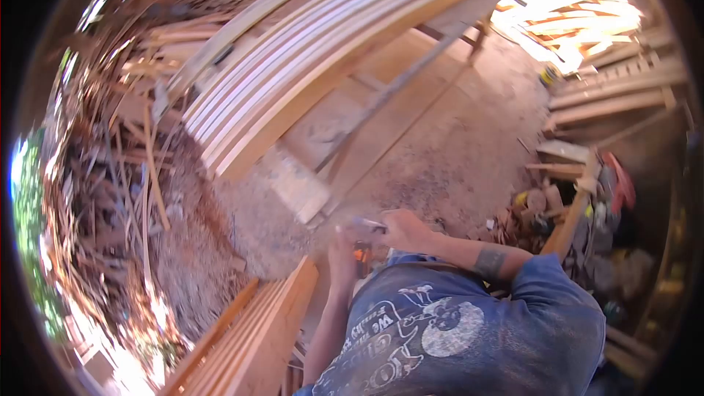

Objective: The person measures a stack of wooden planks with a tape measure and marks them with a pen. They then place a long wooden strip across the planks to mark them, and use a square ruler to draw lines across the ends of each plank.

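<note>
My right hand [407, 230] is closed in front of my waist, its fingers wrapped round a small greyish object [372, 224] that juts out to the left. What kind of object it is, I cannot make out. Close beside it on the left is my left hand [342, 251], raised upright and smeared by motion, so its fingers do not show clearly. A small orange patch [361, 255] shows between the hands, near the hem of my blue shirt [455, 323].
Long planks [345, 37] lie side by side on a support ahead. More boards [249, 337] stand at lower left. Scrap wood [132, 154] covers the left ground. Stacked timber [616, 99] and a cluttered heap [543, 205] are at right. A wooden block [297, 191] lies ahead.
</note>
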